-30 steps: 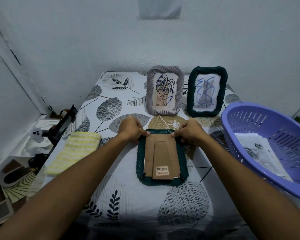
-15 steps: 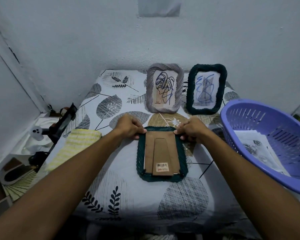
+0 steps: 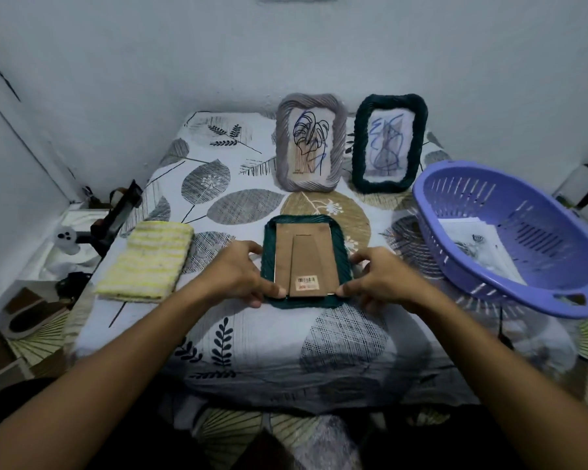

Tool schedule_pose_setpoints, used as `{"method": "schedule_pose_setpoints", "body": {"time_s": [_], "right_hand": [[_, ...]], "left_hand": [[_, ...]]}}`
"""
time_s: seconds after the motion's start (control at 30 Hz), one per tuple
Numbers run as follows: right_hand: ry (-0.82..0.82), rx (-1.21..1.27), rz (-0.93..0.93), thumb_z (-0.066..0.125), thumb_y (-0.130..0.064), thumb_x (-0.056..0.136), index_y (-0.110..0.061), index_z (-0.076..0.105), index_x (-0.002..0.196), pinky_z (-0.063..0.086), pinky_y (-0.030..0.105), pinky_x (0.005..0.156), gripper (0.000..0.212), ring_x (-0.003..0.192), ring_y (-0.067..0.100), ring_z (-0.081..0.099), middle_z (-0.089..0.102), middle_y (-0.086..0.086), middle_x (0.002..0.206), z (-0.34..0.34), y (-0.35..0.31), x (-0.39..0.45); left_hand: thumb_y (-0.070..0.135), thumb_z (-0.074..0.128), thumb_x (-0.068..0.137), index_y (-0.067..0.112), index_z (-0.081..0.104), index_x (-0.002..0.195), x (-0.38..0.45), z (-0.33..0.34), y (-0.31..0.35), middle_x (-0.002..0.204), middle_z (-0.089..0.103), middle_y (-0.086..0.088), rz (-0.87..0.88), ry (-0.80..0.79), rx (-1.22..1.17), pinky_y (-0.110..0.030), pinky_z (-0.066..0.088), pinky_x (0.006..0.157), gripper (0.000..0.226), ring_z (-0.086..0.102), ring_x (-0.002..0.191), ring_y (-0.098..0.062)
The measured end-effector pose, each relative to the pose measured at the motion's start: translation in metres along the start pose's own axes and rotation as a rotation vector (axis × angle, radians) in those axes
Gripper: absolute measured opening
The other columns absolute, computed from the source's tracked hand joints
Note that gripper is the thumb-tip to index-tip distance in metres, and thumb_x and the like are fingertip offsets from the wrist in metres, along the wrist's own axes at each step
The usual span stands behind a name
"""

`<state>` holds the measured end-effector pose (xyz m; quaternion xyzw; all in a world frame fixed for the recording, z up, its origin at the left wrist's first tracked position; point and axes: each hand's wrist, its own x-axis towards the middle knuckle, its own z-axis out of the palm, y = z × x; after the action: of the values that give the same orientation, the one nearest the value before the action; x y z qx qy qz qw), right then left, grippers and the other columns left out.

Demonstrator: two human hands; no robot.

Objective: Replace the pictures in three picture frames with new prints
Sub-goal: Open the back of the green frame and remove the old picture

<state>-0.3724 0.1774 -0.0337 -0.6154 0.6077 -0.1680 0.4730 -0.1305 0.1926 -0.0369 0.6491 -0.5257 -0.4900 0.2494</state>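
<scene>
The dark green frame (image 3: 304, 261) lies face down on the leaf-print bedsheet (image 3: 252, 337), its cardboard backing board (image 3: 306, 257) and folded easel stand facing up, barcode sticker at the near end. Its long axis runs away from the person, straight ahead and centred between the two forearms. The left hand (image 3: 240, 273) sits at the frame's near left corner, thumb and fingertips pressing at the edge of the backing; the right hand (image 3: 379, 279) mirrors it at the near right corner. Both hands are narrow, fingers curled onto the frame's near corners; whether they are working retaining tabs cannot be told. Neither hand is nearer; they stand level. Beyond the frame stand a grey frame (image 3: 311, 152) and a second dark green frame (image 3: 389, 144), both upright with pictures in place. To the frame's right, a purple plastic basket (image 3: 557, 300) holds paper prints (image 3: 479, 249); to its left lies a folded yellow striped cloth (image 3: 148, 261). Judgement: the backing is being freed at its near end; lifting would proceed from there.
</scene>
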Motion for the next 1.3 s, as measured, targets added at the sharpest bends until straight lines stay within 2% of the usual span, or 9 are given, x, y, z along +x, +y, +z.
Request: {"method": "schedule_pose_setpoints", "body": {"time_s": [0.13, 0.23, 0.3, 0.47, 0.77, 0.93, 1.1, 1.3], "right_hand": [[0.037, 0.071, 0.023, 0.082, 0.0, 0.071, -0.009, 0.047, 0.098, 0.049, 0.029, 0.039, 0.044, 0.041, 0.02, 0.058, 0.062, 0.011, 0.055, 0.007, 0.002, 0.002], [0.026, 0.1, 0.058, 0.08, 0.002, 0.072, -0.007, 0.043, 0.101, 0.049, 0.029, 0.037, 0.048, 0.041, 0.023, 0.058, 0.061, 0.012, 0.05, 0.006, 0.0, 0.004], [0.003, 0.126, 0.081, 0.078, 0.005, 0.073, -0.008, 0.04, 0.099, 0.05, 0.03, 0.037, 0.048, 0.04, 0.024, 0.058, 0.061, 0.013, 0.049, 0.004, -0.002, 0.005], [-0.022, 0.154, 0.119, 0.076, 0.009, 0.074, -0.009, 0.037, 0.099, 0.054, 0.035, 0.04, 0.049, 0.043, 0.03, 0.06, 0.062, 0.021, 0.057, 0.003, -0.004, 0.008], [-0.046, 0.209, 0.182, 0.067, 0.013, 0.079, -0.011, 0.035, 0.096, 0.052, 0.032, 0.037, 0.043, 0.042, 0.026, 0.06, 0.062, 0.017, 0.057, 0.003, -0.006, 0.01], [-0.046, 0.245, 0.201, 0.062, 0.014, 0.082, -0.011, 0.035, 0.098, 0.05, 0.029, 0.034, 0.039, 0.042, 0.025, 0.059, 0.062, 0.019, 0.068, 0.003, -0.008, 0.008], [-0.044, 0.235, 0.211, 0.06, 0.013, 0.085, -0.01, 0.037, 0.097, 0.052, 0.03, 0.037, 0.035, 0.046, 0.024, 0.061, 0.063, 0.019, 0.074, 0.003, -0.01, 0.006], [-0.054, 0.242, 0.228, 0.056, 0.014, 0.087, -0.009, 0.038, 0.095, 0.056, 0.032, 0.042, 0.03, 0.05, 0.026, 0.063, 0.064, 0.019, 0.074, 0.001, -0.011, 0.006]], "left_hand": [[-0.007, 0.086, 0.056, 0.001, 0.039, 0.133, -0.001, 0.003, 0.001, 0.063, 0.057, -0.013, -0.015, 0.017, -0.016, -0.038, 0.058, 0.051, 0.091, 0.063, 0.046, -0.026], [-0.006, 0.087, 0.055, 0.003, 0.042, 0.125, 0.001, 0.002, 0.001, 0.061, 0.06, -0.016, -0.036, 0.017, -0.029, -0.046, 0.057, 0.058, 0.084, 0.062, 0.049, -0.03], [-0.007, 0.086, 0.056, 0.003, 0.042, 0.121, 0.002, 0.002, 0.001, 0.06, 0.061, -0.017, -0.052, 0.015, -0.041, -0.046, 0.057, 0.057, 0.079, 0.061, 0.051, -0.031], [-0.011, 0.082, 0.061, 0.005, 0.041, 0.117, 0.004, 0.002, 0.003, 0.063, 0.061, -0.017, -0.082, 0.005, -0.075, -0.041, 0.057, 0.052, 0.071, 0.06, 0.05, -0.03], [-0.014, 0.077, 0.067, 0.003, 0.039, 0.119, 0.009, 0.0, 0.002, 0.067, 0.061, -0.02, -0.141, -0.008, -0.112, -0.039, 0.057, 0.047, 0.066, 0.059, 0.041, -0.024], [-0.016, 0.073, 0.071, 0.003, 0.041, 0.117, 0.01, 0.0, 0.004, 0.067, 0.06, -0.02, -0.161, -0.006, -0.103, -0.038, 0.056, 0.044, 0.059, 0.059, 0.038, -0.023], [-0.018, 0.069, 0.073, 0.005, 0.041, 0.112, 0.014, -0.002, 0.003, 0.07, 0.061, -0.021, -0.179, -0.01, -0.101, -0.038, 0.056, 0.043, 0.054, 0.06, 0.041, -0.025], [-0.021, 0.066, 0.074, 0.008, 0.043, 0.1, 0.017, -0.003, 0.002, 0.07, 0.063, -0.022, -0.191, -0.022, -0.107, -0.042, 0.057, 0.049, 0.045, 0.064, 0.049, -0.03]]}}
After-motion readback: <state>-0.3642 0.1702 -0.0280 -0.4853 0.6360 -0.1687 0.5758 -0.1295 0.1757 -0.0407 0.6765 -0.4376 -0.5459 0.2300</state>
